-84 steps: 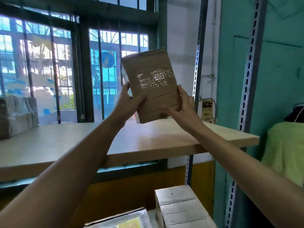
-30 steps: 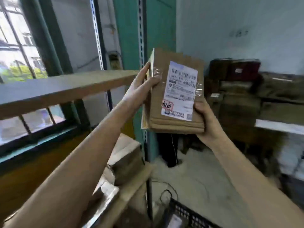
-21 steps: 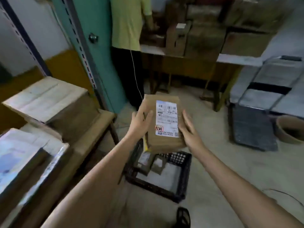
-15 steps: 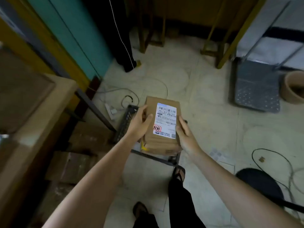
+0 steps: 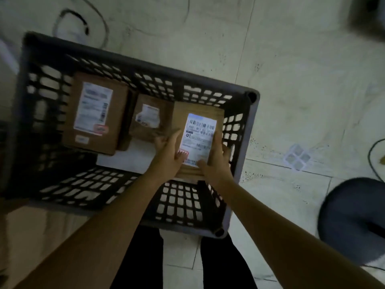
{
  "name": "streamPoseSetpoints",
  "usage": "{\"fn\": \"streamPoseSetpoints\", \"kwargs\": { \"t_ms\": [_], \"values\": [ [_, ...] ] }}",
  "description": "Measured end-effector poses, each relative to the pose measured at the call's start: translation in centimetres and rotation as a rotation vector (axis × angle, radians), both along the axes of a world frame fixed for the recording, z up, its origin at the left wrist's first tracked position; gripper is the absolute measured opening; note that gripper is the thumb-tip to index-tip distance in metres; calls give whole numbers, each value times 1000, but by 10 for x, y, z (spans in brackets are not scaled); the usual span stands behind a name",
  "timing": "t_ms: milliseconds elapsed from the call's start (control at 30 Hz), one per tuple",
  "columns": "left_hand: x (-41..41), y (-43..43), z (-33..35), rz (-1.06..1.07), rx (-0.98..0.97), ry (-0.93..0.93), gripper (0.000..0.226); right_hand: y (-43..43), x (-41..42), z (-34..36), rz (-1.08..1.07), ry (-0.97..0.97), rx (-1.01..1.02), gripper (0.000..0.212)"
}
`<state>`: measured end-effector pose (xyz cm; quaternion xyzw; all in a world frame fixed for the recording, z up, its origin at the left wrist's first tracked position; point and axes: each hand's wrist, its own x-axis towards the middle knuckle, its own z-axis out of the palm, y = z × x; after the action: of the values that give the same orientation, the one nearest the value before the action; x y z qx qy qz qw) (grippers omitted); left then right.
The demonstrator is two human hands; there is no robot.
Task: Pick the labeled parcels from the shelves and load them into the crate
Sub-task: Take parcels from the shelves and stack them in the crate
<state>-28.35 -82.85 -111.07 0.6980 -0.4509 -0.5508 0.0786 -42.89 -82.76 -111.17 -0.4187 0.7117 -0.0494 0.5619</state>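
Pale tiled floor (image 5: 291,80); cable loop (image 5: 85,27) upper left; dark round stool (image 5: 354,222) right.

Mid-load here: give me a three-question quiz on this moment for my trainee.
1. True or false: the left hand and right hand both hold the brown cardboard parcel.
2. Besides it, how many brown labelled parcels lie in the black plastic lattice crate? A one, B two, C four.
3. Fill in: the held parcel's white label faces ___.
Key: 1 true; 2 B, the large flat parcel and the small parcel; 3 up.
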Motion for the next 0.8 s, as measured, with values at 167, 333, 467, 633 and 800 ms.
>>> {"fn": "streamPoseSetpoints", "kwargs": {
  "t_ms": [167,333,467,633,800],
  "values": [
    [-3,-2,-76,-160,1,31,79,-9,10,-81,111,148,-51,86],
    [15,0,-97,-407,-73,-59,80,-13,21,-107,118,163,-116,81],
    [23,-1,-87,-519,-121,-237,76,-12,20,-93,262,321,-41,87],
    [31,-2,-25,-357,-195,-282,70,-3,35,-20,496,332,-6,76],
    [60,16,76,-153,-113,-296,54,9,32,91,740,157,71,55]
  ]
}}
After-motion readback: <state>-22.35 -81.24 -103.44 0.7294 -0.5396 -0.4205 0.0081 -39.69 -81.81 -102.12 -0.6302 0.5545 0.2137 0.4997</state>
